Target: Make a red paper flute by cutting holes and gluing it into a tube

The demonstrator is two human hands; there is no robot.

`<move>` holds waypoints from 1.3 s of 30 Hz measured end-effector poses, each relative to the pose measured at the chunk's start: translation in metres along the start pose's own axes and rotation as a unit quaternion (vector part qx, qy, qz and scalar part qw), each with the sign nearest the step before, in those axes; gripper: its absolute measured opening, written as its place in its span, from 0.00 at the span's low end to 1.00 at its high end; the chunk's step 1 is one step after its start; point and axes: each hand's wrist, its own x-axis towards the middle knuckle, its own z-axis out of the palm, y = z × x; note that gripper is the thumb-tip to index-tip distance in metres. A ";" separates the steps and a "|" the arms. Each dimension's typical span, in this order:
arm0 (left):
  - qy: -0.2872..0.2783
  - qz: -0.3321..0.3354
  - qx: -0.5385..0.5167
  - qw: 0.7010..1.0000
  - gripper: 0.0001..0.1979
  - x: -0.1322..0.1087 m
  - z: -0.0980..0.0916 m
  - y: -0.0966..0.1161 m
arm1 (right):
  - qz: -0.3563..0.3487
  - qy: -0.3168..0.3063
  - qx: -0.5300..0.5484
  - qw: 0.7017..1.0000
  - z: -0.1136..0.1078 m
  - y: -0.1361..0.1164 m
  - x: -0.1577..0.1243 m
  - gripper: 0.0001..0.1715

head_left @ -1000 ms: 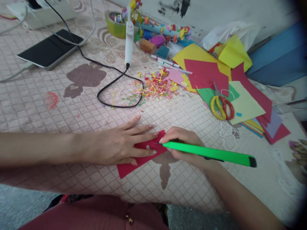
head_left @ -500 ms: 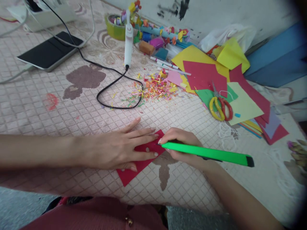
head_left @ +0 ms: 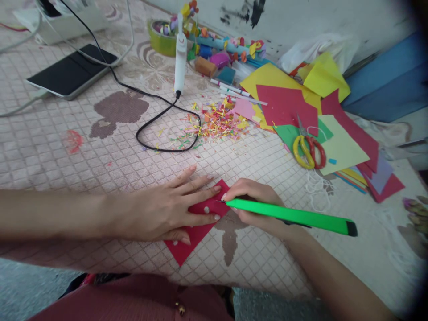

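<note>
A piece of red paper [head_left: 200, 232] lies slantwise on the patterned tablecloth near the front edge. My left hand [head_left: 170, 205] rests flat on it with the fingers spread, covering much of its left side. Small pale round spots, perhaps holes, show in the paper between and beside the fingers. In my right hand [head_left: 256, 200] is a green utility knife [head_left: 294, 215], gripped close to its blade end. Its thin blade tip touches the red paper just right of my left fingertips, while the black end of the handle points right.
Scissors [head_left: 307, 149] with yellow and red handles lie on coloured paper sheets [head_left: 344, 142] at the right. Paper scraps [head_left: 222, 120] are heaped mid-table. Behind them stands a white glue gun [head_left: 180, 62] with a looped black cord [head_left: 137, 133]. A phone [head_left: 72, 71] lies at the left.
The paper's lower corner has turned slightly to the right, and more pale spots show. My left fingers have shifted a little; the knife tip stays on the paper near the same place.
</note>
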 end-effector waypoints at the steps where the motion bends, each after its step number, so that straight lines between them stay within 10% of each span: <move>1: 0.004 -0.004 -0.002 1.000 0.27 0.000 0.000 0.002 | -0.001 -0.001 -0.001 1.000 0.000 -0.001 0.001 0.10; 13: 0.024 0.051 -0.025 0.998 0.24 0.001 -0.010 -0.026 | -0.018 -0.004 0.005 1.000 0.001 0.003 0.002 0.10; 39: 0.062 0.017 0.066 0.996 0.24 -0.001 0.005 0.000 | -0.019 -0.016 0.030 0.999 -0.001 0.006 0.002 0.09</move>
